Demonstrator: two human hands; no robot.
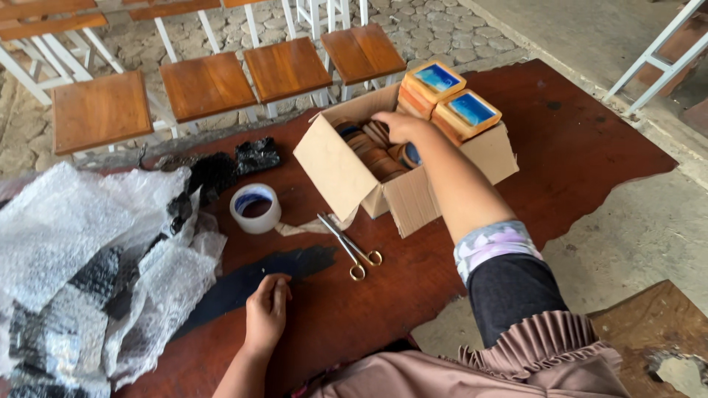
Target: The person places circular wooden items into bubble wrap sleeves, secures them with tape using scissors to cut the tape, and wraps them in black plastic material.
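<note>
My right hand reaches into an open cardboard box on the dark red-brown wooden table. Its fingers rest on round and square wooden pieces packed inside; whether they grip one I cannot tell. Two stacks of square wooden blocks with blue tops stand at the box's far right corner. My left hand lies flat on the table near the front edge, fingers loosely together, holding nothing, beside a black patch in the tabletop.
Gold-handled scissors lie just in front of the box. A roll of clear tape stands to the left. Bubble wrap and black plastic cover the left side. Wooden stools line the far edge.
</note>
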